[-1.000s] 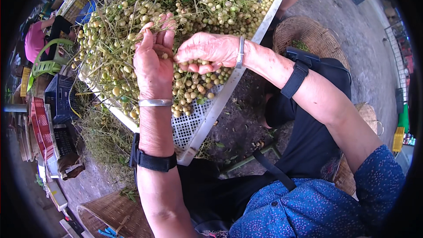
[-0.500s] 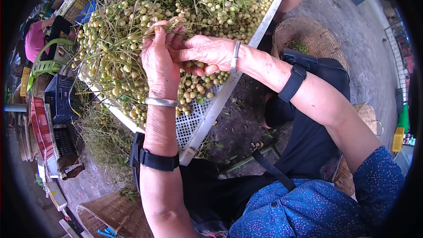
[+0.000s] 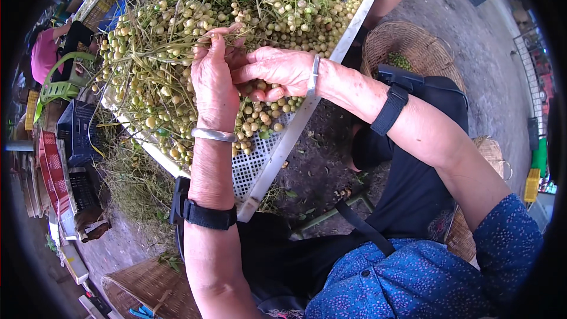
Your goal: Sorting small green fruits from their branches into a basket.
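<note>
two bare hands meet: the right hand (image 3: 274, 71) sets its bent fingers against the left hand (image 3: 217, 82), whose thumb points up. the fingertips are partly hidden, so i cannot tell whether either grip is clamped on anything. around and below them, small round yellow-green fruits (image 3: 255, 117) and thin green-brown stems (image 3: 168, 59) lie heaped in a white perforated plastic crate (image 3: 248, 168). a smooth silver metal bangle (image 3: 214, 135) circles the left wrist. right of the crate stands a round tan woven basket (image 3: 425, 44).
</note>
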`<action>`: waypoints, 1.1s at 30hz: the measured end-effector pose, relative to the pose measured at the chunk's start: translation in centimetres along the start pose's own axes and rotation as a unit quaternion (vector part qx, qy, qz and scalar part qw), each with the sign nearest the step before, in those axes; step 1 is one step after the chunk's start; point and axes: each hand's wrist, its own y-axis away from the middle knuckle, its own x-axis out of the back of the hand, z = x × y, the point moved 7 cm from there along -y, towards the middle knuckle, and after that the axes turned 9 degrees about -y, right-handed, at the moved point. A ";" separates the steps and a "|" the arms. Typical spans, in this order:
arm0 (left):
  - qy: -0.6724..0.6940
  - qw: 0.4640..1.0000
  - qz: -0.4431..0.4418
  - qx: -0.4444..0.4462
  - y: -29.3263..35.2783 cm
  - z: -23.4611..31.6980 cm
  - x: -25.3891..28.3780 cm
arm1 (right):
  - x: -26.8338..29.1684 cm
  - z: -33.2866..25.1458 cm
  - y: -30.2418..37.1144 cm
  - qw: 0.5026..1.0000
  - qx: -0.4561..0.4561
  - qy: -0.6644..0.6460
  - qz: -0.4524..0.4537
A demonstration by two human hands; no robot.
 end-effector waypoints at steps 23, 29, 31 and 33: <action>-0.281 0.957 -0.052 -0.044 2.1 3.8 -1.0 | 5.0 -1.2 0.5 0.964 0.043 -0.229 0.128; -0.539 0.822 0.004 -0.182 2.8 2.5 -2.1 | 4.9 -1.6 0.9 0.959 0.101 -0.183 0.193; -0.568 0.794 0.025 -0.215 2.7 2.4 -2.1 | 5.0 -1.4 0.6 0.961 0.098 -0.193 0.170; -0.441 0.882 0.057 -0.157 2.4 2.2 -1.1 | 5.0 -1.4 0.4 0.963 0.094 -0.203 0.148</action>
